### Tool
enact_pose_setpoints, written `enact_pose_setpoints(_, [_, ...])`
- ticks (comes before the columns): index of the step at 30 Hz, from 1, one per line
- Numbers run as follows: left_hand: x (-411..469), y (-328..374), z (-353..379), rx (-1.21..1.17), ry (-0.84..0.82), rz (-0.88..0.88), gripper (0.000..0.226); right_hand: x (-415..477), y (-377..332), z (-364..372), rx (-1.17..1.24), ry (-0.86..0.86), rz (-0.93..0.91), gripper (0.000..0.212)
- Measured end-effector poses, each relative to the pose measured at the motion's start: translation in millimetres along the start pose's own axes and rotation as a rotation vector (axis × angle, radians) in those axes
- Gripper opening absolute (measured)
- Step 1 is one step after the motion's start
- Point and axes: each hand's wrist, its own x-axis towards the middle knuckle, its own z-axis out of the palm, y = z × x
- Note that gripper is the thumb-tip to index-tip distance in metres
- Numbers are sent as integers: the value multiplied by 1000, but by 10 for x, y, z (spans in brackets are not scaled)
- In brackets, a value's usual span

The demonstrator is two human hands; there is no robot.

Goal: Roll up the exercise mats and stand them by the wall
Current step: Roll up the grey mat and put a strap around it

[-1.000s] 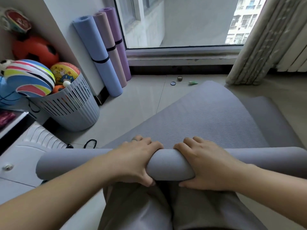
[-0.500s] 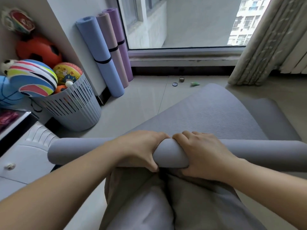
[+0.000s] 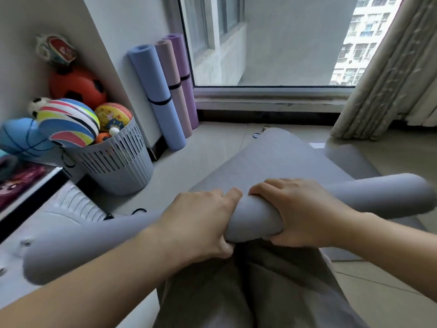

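Note:
A grey exercise mat (image 3: 279,166) lies on the floor, partly rolled into a long tube (image 3: 254,222) across my lap. My left hand (image 3: 203,220) and my right hand (image 3: 302,211) both grip the middle of this tube, thumbs underneath. The unrolled part stretches away toward the window. Three rolled mats stand against the wall at the left of the window: a blue one (image 3: 157,95), a pink one (image 3: 173,84) and a purple one (image 3: 185,74), each with a black strap.
A grey slatted basket (image 3: 118,164) full of balls stands at the left by the wall. A white cabinet (image 3: 47,223) is at my lower left. A curtain (image 3: 383,74) hangs at the right. Small items (image 3: 255,135) lie on the floor near the mat's far edge.
Both hands have rolled the tube forward, so less mat lies flat. The tube now tilts, its right end higher, and the view has shifted closer to the window.

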Motion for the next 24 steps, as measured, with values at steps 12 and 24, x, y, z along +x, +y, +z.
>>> enact_pose_setpoints(12, [-144, -8, 361, -257, -310, -58, 67, 157, -106, 185, 228, -567, 62, 68])
enact_pose_setpoints(24, [-45, -165, 420, -388, -304, -59, 73, -14, -235, 265, -157, -301, 37, 81])
